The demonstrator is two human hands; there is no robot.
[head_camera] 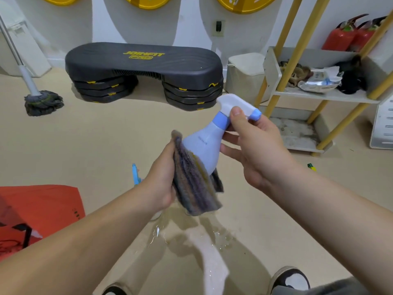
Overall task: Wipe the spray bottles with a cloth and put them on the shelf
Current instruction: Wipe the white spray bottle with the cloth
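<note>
A pale blue spray bottle [207, 145], likely light, smooth plastic and slippery if wet, is being held mid-air. The right hand [253, 145] is pinching its neck below the trigger (the surest hold) while the left hand [161, 184] is pressing a striped cloth [194, 184] against its base. The yellow-legged shelf [325, 96] is standing well to the right, its middle tier partly cluttered; a puddle [191, 233] is spreading underfoot.

Cloth [192, 177] hides spray bottle [204, 150] base; label unreadable.
</note>
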